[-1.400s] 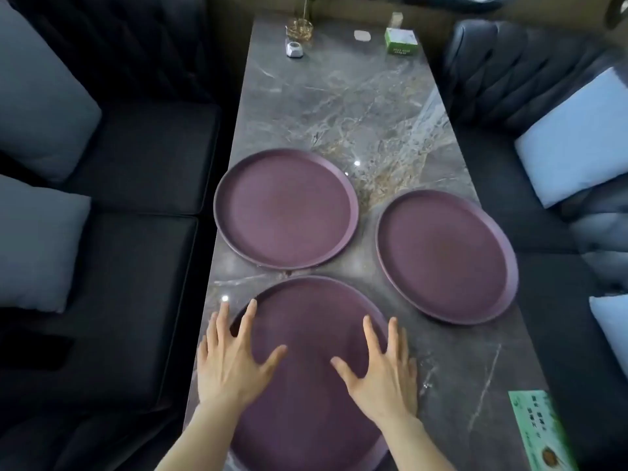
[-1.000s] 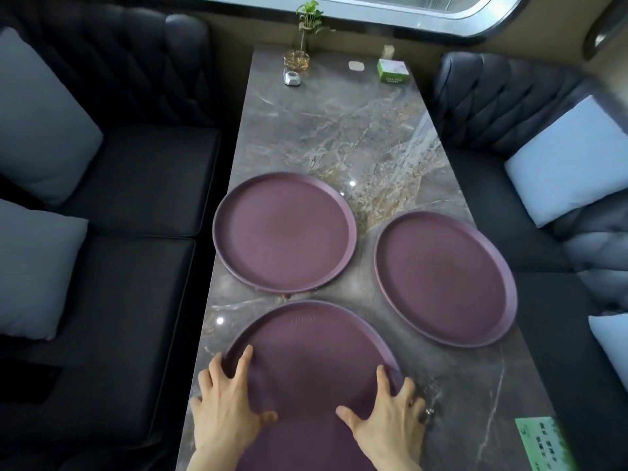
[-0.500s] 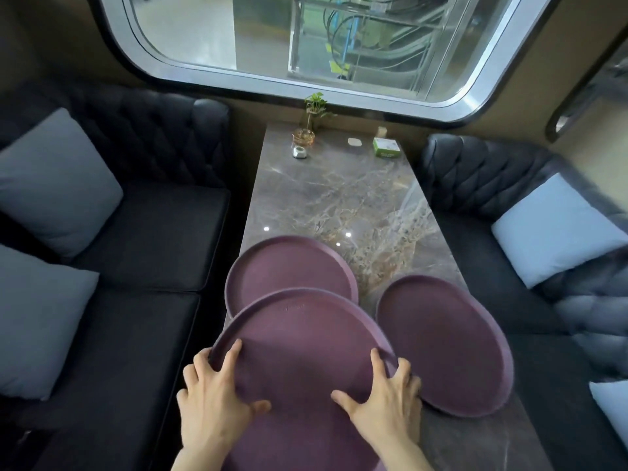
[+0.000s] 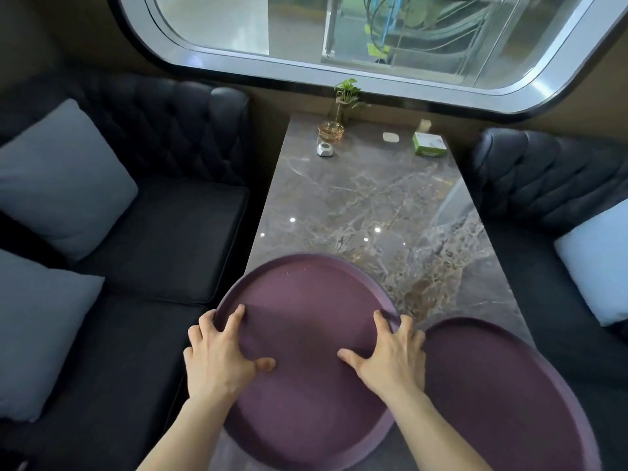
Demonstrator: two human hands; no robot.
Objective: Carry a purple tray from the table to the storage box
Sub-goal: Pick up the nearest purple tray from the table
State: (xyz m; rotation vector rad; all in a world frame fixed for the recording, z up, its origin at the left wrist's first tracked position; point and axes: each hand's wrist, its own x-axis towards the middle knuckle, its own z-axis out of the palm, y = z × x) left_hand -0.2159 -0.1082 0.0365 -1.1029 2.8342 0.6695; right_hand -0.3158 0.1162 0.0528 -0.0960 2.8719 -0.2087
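Observation:
A round purple tray (image 4: pixel 306 300) is held up above the marble table (image 4: pixel 360 198), tilted slightly with its far rim raised. My left hand (image 4: pixel 221 355) grips its left rim, thumb on the inner surface and fingers curled over the edge. My right hand (image 4: pixel 390 358) grips the right rim the same way. A second purple tray (image 4: pixel 503 396) lies flat on the table at the lower right. The third tray is hidden behind the held one. No storage box is in view.
Dark tufted sofas flank the table, with grey cushions (image 4: pixel 57 178) on the left and a pale cushion (image 4: pixel 598 260) on the right. At the far end stand a small plant in a glass (image 4: pixel 334 127), a white gadget (image 4: pixel 325 149) and a green box (image 4: pixel 429 144) under a wide window.
Both hands closed on the nearest tray's rims and lifted it off the table toward me. The view tilted up, revealing the window; the raised tray now covers the far-left tray.

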